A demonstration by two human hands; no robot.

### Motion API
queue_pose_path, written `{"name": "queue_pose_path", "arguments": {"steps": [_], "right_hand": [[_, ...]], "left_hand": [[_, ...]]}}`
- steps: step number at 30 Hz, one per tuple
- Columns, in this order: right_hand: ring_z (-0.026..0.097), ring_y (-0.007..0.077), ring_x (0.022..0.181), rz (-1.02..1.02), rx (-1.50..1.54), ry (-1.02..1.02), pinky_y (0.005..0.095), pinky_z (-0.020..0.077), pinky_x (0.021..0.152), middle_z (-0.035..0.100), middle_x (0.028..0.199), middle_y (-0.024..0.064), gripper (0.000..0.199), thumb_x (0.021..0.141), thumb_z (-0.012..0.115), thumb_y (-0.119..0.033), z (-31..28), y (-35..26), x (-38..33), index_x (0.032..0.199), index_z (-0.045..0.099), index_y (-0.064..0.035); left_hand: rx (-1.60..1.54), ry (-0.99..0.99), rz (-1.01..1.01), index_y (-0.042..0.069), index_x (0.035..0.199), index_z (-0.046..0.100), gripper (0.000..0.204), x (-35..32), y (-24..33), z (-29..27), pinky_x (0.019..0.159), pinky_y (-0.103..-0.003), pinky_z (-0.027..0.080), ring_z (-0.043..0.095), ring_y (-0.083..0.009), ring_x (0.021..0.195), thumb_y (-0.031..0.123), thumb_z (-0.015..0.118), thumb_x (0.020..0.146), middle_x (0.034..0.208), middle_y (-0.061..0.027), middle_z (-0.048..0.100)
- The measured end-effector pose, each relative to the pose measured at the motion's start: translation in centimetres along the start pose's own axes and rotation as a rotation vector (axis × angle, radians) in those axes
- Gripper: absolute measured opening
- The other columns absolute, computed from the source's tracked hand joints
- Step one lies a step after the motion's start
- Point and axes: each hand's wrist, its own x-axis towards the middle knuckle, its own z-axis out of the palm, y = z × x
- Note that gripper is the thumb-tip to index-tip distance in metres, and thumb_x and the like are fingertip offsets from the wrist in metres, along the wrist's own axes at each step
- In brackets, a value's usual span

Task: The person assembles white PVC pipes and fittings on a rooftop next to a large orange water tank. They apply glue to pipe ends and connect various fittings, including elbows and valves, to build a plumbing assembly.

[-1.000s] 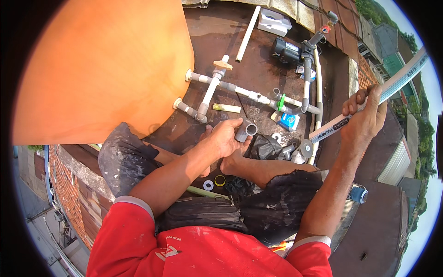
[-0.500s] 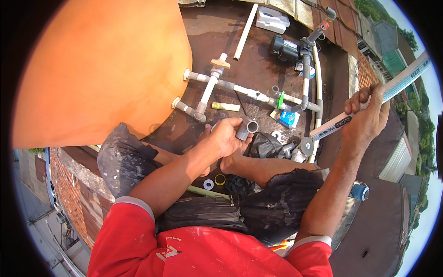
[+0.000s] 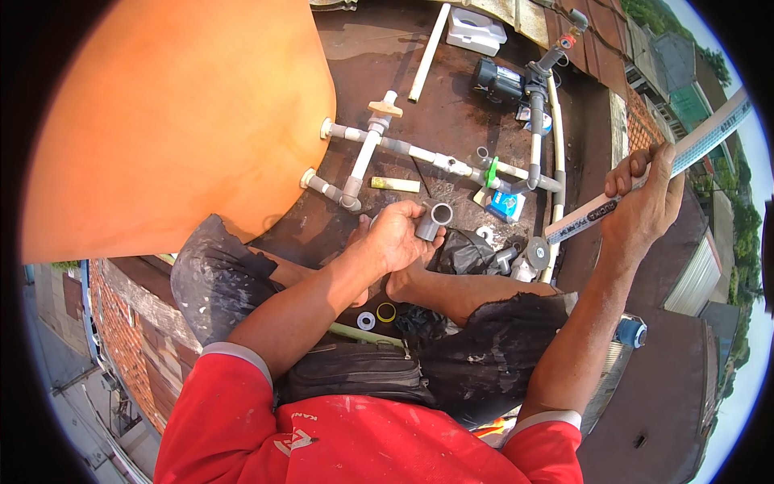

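Note:
My left hand (image 3: pixel 401 234) is closed around a short grey pipe fitting (image 3: pixel 434 222), with its round open mouth tilted up toward me. On the right, my right hand (image 3: pixel 642 192) grips a long white PVC pipe (image 3: pixel 709 137) that slants from beside the loose fittings up to the far right edge. The pipe's lower end (image 3: pixel 555 235) stands apart from the grey fitting. Just right of the left hand lies a black plastic bag (image 3: pixel 465 253). Several grey fittings lie beyond it, including a grey round-faced piece (image 3: pixel 538 252).
A large orange tank (image 3: pixel 177 121) fills the left. Joined pipes with a green-handled valve (image 3: pixel 491 172) run from it to a black pump (image 3: pixel 497 82). A white roll (image 3: pixel 366 321) and a yellow ring (image 3: pixel 386 312) lie before a black bag (image 3: pixel 355 375). Roof edges drop away on both sides.
Almost nothing differs. The left hand and its grey fitting have shifted very slightly right, and the white pipe in the right hand has turned a little about its length.

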Motion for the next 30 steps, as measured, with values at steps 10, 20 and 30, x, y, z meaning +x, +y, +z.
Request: {"name": "queue_pose_path", "arguments": {"steps": [10,20,30], "right_hand": [[0.049,0.0093,0.06,-0.008,0.0,0.006,0.0276,0.0413,0.049,0.049,0.077,0.0013,0.028,0.117,0.059,-0.031,-0.2,-0.1,-0.1,0.103,0.052,-0.0083],[0.048,0.01,0.063,-0.017,0.023,-0.03,0.0268,0.0427,0.052,0.049,0.083,0.003,0.033,0.115,0.062,-0.037,-0.9,0.2,0.0,0.108,0.055,-0.0045],[0.05,0.0099,0.061,-0.038,0.007,-0.012,0.0274,0.0421,0.05,0.05,0.079,0.002,0.03,0.116,0.06,-0.034,-0.8,0.0,0.1,0.106,0.054,-0.0066]], "left_hand": [[-0.002,-0.005,0.015,0.0,0.122,0.058,0.028,-0.4,0.1,0.6,0.099,-0.05,0.054,0.068,-0.0353,0.105,0.022,0.052,0.105,0.12,-0.0193,0.068],[-0.007,-0.02,0.013,0.0,0.121,0.058,0.027,-0.4,0.0,0.7,0.098,-0.051,0.055,0.068,-0.0359,0.105,0.02,0.051,0.105,0.119,-0.0199,0.068],[-0.033,-0.02,0.002,-0.008,0.12,0.061,0.033,-0.6,-0.1,1.1,0.1,-0.053,0.058,0.067,-0.0379,0.107,0.016,0.046,0.104,0.115,-0.0232,0.069]]}}
